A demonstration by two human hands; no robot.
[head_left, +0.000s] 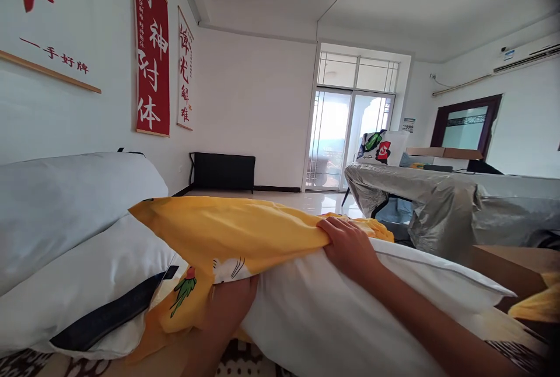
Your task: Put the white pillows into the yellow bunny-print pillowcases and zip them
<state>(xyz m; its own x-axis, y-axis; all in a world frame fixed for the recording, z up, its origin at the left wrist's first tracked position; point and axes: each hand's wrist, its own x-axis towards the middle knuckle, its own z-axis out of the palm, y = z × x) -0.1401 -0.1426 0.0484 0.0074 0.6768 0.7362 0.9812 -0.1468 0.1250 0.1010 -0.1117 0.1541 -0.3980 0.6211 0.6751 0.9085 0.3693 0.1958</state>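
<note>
White walls and a pale ceiling frame the room, with a red hanging scroll (152,50) on the left and glass doors (332,132) at the far end. Glossy floor (289,201) stretches from the far wall toward the near bedding, and the most room lies above and beyond it. On the left the edge is tight: two stacked white pillows (74,208) crowd up against the yellow cover (245,225), the lower one showing a dark strip (114,310). On the right, the pointed corner of a white pillow (306,307) reaches out near an open cardboard box (494,269), and a table under silver sheeting (450,208) stands farther back. The printed yellow cover is front and centre, draped over the upper part of that white pillow above a brown-and-cream patterned surface (245,359). The right forearm slants in from the lower right corner, and the right hand (350,245) lies palm down, its fingers curled over the cover's edge and gripping the fabric. The left hand (236,294) goes up under the yellow cloth — its fingers are hidden, so I cannot tell whether they pinch or spread.
</note>
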